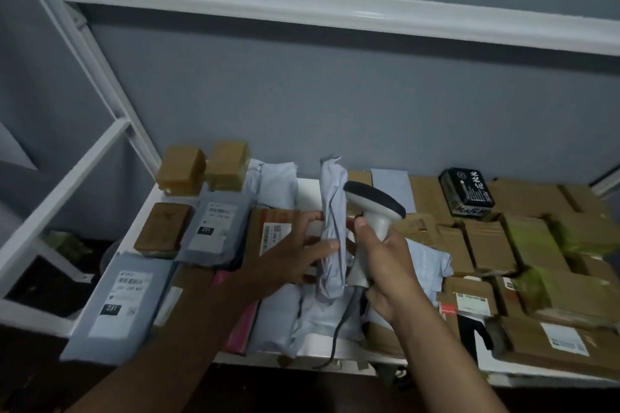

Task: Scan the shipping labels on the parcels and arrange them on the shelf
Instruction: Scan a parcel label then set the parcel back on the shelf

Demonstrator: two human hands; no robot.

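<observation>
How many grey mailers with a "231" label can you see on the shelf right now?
2. One grey mailer lies flat beside the brown box, mid-left; the other grey mailer overhangs the shelf's front-left edge. More may be buried in the pile.

poly bag [332, 228]: crinkled matt plastic | scanner [375, 208]: smooth plastic | boxes [486, 245]: matt cardboard
</observation>
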